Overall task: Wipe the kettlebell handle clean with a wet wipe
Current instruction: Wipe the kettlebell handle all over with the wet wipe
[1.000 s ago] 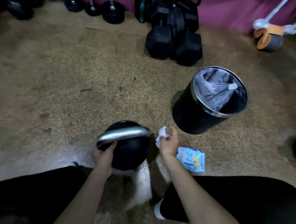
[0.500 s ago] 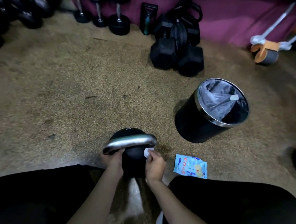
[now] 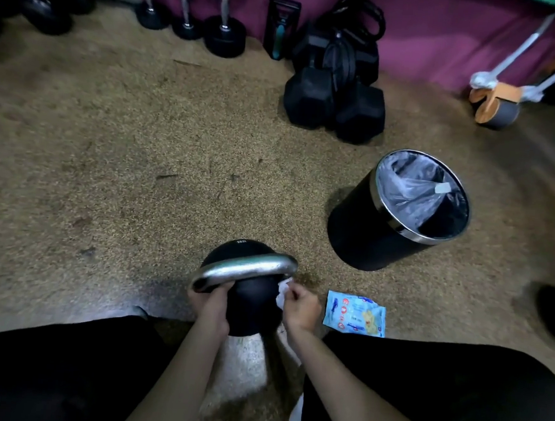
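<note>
One hand moved: right hand (image 3: 300, 305), pinching wet wipe (image 3: 282, 291), reached kettlebell handle (image 3: 245, 269); left hand (image 3: 209, 304) grips it.

- Single head-worn view, looking forward and down, close over left hand (image 3: 211, 305) and right hand (image 3: 303, 307) at lower centre.
- Wall (image 3: 429, 33) far off, top edge.

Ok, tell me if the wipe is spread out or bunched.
Bunched: the wet wipe sits crumpled in the right hand's pinch, by the kettlebell handle's right end.
</note>
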